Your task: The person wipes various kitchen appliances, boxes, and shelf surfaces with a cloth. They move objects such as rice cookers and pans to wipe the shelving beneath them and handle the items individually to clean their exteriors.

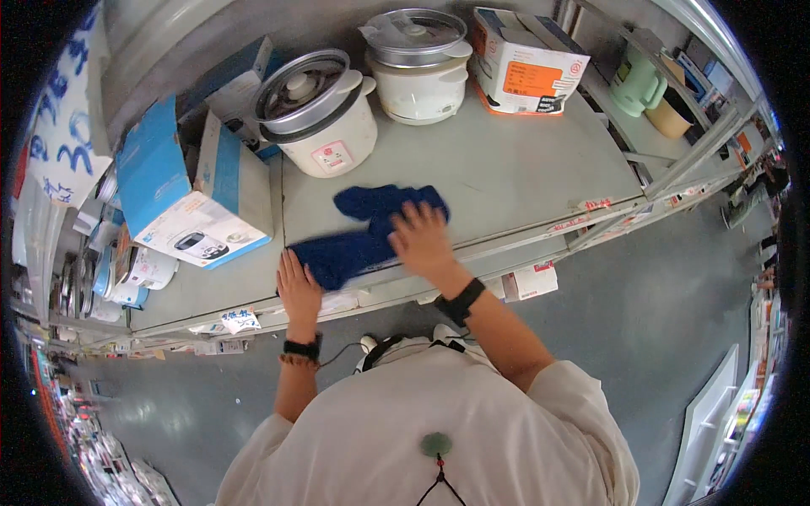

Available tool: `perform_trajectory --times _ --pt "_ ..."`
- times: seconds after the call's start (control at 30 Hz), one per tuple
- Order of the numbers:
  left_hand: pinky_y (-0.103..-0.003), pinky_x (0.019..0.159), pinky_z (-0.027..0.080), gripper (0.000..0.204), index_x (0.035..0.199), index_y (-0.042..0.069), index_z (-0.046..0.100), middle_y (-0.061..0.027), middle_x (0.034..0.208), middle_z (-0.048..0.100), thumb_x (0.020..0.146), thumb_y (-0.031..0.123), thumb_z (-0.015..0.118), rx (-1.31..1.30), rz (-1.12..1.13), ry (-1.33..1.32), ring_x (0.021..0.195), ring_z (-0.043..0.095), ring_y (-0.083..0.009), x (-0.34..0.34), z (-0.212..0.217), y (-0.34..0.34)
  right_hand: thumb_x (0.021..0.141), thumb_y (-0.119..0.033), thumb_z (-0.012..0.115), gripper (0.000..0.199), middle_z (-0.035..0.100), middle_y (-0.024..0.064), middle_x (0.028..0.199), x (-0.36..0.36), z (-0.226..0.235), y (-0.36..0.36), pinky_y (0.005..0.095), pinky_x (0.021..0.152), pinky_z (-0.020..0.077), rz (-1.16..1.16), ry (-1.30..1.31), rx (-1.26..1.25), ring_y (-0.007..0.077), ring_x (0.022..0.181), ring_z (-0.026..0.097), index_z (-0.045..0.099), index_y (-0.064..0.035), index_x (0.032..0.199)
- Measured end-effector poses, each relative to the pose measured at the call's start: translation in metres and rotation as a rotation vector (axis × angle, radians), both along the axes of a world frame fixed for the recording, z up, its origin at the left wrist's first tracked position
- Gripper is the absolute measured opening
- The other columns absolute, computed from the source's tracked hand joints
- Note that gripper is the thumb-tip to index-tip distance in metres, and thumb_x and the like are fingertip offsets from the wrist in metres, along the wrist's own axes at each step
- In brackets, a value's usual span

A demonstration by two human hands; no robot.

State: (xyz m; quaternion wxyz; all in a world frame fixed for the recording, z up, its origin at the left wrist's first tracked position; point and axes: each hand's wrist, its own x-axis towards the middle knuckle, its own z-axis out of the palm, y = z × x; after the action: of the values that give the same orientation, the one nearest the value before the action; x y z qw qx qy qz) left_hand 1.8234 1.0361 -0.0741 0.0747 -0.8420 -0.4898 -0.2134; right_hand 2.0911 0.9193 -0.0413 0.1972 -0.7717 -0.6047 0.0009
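Navy cloth (333,255) lies by the near edge of the shelf (523,185), the right hand (422,242) flat on it, fingers spread, the left hand (299,289) at its left end, fingers straight; neither grasps it.

Left grip (299,288) palm-down and near — right grip (421,239) palm-down, farther forward, fingers (412,217) slightly apart

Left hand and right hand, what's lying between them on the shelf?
In the head view, part of the navy cloth lies between the left hand and the right hand, near the grey shelf's front edge.
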Motion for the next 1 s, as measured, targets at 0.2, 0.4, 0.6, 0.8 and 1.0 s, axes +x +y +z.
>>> perform_trajectory --times 0.2,0.4,0.6,0.8,1.0 --pt "-0.046 0.110 0.031 0.054 0.134 -0.007 0.044 -0.0251 0.137 0.047 0.085 0.012 0.056 -0.013 -0.498 -0.201 0.128 0.043 -0.0397 0.112 0.002 0.001 0.089 -0.035 0.056 0.037 0.056 0.0167 0.123 0.111 0.004 -0.061 0.0544 0.093 0.0401 -0.569 -0.061 0.027 0.0415 0.116 0.047 0.063 -0.0031 0.105" --pt "-0.043 0.115 0.024 0.055 0.142 -0.004 0.035 -0.0209 0.148 0.035 0.096 0.024 0.047 -0.097 -0.778 -0.045 0.137 0.035 -0.0315 0.204 0.024 -0.106 0.085 -0.042 0.060 0.060 0.034 0.0340 0.142 0.224 -0.026 -0.134 0.0604 0.100 0.0357 -1.077 -0.149 0.215 0.0505 0.128 0.036 0.048 -0.0015 0.128" --pt "-0.041 0.116 0.024 0.054 0.142 -0.002 0.038 -0.0170 0.148 0.038 0.096 0.025 0.047 -0.199 -0.626 -0.043 0.138 0.036 -0.0279 0.173 0.028 -0.092 0.094 -0.043 0.039 0.066 0.031 0.0289 0.149 0.175 -0.031 -0.083 0.0561 0.115 0.0126 -0.935 -0.275 -0.168 0.0469 0.139 0.025 0.039 0.0012 0.143" --pt "-0.044 0.116 0.021 0.063 0.146 -0.003 0.030 -0.0204 0.152 0.031 0.094 0.024 0.053 -0.279 -0.416 0.044 0.140 0.029 -0.0349 0.085 0.008 -0.007 0.091 -0.034 0.047 0.058 0.039 0.0271 0.144 0.049 -0.023 -0.001 0.0544 0.114 0.0169 -0.264 -0.190 0.099 0.0467 0.137 0.028 0.049 0.0039 0.134" --pt "-0.044 0.117 0.016 0.114 0.150 -0.002 -0.006 -0.0286 0.155 0.011 0.077 0.026 0.077 -0.405 -0.432 -0.598 0.142 0.017 -0.0418 0.094 0.074 0.097 0.091 -0.031 0.047 0.060 0.034 0.0289 0.146 -0.026 -0.018 0.026 0.0543 0.115 0.0155 -0.015 -0.145 0.099 0.0476 0.137 0.026 0.042 0.0052 0.139"
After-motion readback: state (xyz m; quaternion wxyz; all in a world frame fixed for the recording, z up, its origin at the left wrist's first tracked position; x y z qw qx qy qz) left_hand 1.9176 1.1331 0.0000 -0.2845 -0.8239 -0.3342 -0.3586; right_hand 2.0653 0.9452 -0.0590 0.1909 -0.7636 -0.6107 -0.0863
